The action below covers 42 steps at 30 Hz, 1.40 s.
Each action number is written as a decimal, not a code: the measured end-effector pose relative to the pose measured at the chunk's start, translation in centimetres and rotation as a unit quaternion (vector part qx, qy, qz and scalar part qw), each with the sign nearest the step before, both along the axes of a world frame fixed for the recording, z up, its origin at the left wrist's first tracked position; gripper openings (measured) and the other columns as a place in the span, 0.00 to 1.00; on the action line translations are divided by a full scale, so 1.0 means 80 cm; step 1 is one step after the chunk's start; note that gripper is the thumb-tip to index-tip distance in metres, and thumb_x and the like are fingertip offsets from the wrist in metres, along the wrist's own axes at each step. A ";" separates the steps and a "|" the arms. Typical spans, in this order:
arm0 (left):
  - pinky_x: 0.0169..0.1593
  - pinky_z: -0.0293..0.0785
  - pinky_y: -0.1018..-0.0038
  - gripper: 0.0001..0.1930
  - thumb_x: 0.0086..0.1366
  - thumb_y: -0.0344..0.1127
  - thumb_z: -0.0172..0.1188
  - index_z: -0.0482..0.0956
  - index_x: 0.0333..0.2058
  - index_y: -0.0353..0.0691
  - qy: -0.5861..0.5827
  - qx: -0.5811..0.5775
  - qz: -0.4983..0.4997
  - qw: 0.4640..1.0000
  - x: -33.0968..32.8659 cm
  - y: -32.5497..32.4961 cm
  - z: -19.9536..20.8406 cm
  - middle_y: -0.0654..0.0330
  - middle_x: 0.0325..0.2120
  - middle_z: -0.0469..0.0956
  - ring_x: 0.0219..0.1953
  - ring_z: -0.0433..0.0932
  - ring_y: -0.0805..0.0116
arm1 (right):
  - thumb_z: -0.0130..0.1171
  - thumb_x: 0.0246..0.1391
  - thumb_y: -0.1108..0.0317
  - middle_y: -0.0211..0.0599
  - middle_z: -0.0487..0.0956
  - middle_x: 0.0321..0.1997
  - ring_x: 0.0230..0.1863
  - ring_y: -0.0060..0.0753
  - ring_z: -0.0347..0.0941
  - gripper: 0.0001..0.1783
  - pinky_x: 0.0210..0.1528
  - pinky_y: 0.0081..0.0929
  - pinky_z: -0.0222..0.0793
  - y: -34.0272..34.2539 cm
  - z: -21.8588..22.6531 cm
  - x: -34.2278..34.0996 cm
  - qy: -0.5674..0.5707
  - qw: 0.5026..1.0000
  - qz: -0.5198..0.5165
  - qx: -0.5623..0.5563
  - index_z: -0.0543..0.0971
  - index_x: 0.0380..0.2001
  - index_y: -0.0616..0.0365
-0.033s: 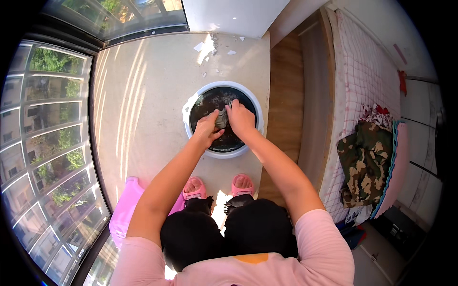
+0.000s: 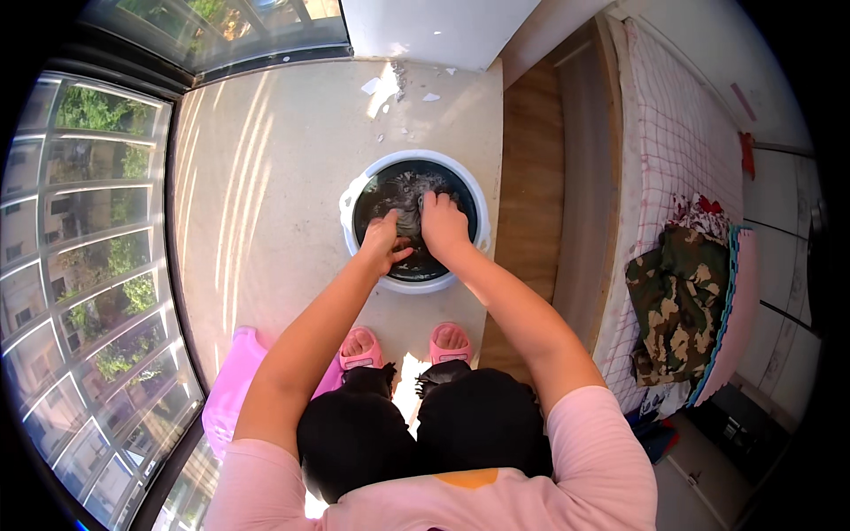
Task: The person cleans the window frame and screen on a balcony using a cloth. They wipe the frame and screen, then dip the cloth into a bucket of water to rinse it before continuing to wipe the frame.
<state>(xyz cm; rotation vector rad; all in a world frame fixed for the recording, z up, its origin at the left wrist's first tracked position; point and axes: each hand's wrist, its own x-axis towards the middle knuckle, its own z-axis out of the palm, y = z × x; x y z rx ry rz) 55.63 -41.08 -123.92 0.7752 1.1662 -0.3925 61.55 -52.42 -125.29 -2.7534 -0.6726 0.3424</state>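
Observation:
A round white basin (image 2: 418, 287) of dark water stands on the floor in front of my feet. Both hands are inside its rim, working a wet, greyish cloth (image 2: 408, 221) at the water's surface. My left hand (image 2: 382, 244) grips the cloth's left side between thumb and fingers, with some fingers spread below it. On the other side, my right hand (image 2: 445, 225) is closed round the cloth, fingers curled down. Much of the cloth is under the dark water or behind the fingers, so its kind cannot be made out. Ripples and some froth show beyond the hands.
Left of my legs is a pink plastic stool or tub (image 2: 235, 376). Barred windows (image 2: 97, 265) line the left. White flakes (image 2: 370, 87) lie on the floor beyond the basin. At right, a wooden step (image 2: 531, 177) borders a checked-cloth bed (image 2: 668, 133) with folded camouflage clothing (image 2: 677, 305).
My right hand has turned and dipped lower with its side of the cloth. The cloth has sunk and the water beyond it is now stirred up. My left hand has shifted slightly.

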 end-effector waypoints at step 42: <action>0.41 0.72 0.76 0.13 0.55 0.20 0.56 0.65 0.38 0.38 -0.275 -0.079 0.060 0.956 -0.008 0.006 0.075 0.58 0.35 0.74 0.40 0.74 0.70 | 0.43 0.61 0.52 0.27 0.73 0.36 0.33 0.20 0.68 0.17 0.32 0.18 0.66 -0.034 0.081 -0.017 0.656 0.539 -0.244 0.469 0.71 0.43 0.51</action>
